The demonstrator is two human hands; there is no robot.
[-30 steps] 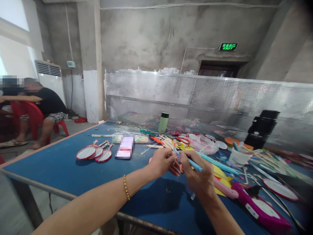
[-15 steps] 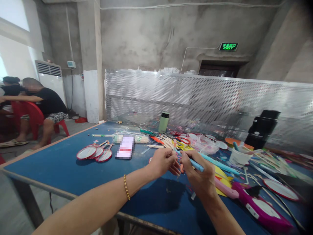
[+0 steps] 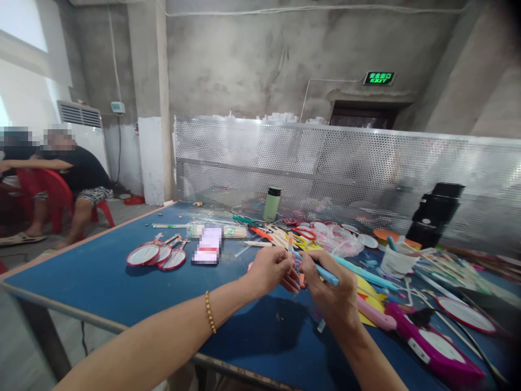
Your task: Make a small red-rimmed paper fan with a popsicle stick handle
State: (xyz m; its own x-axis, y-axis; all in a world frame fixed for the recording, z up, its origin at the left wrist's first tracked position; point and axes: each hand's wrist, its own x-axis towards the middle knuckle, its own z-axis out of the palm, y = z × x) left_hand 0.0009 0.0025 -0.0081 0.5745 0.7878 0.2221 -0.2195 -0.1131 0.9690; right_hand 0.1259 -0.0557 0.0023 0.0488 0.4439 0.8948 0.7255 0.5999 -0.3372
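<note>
My left hand (image 3: 269, 270) pinches a thin pale stick (image 3: 290, 243) that stands upright above the thumb, its upper end pinkish. Close on its right, my right hand (image 3: 337, 282) grips a blue pen-shaped tool (image 3: 326, 275) as one grips a pen, with the tip pointed at the stick. Whether the tip touches the stick I cannot tell. Both hands are over the blue table (image 3: 163, 296). Beyond them lie wooden sticks (image 3: 280, 236) and orange-handled scissors (image 3: 304, 233).
Several red-rimmed round pieces (image 3: 142, 254) and a phone (image 3: 208, 245) lie to the left. A green bottle (image 3: 272, 204) stands behind. On the right are a white cup (image 3: 398, 263) with tools, a magenta-and-pink tool (image 3: 437, 345) and a black object (image 3: 435, 214). Two people (image 3: 81, 168) sit far left.
Both hands keep almost the same pose, with the stick and blue tool still held. At the far left, the seated people's heads have shifted slightly.
</note>
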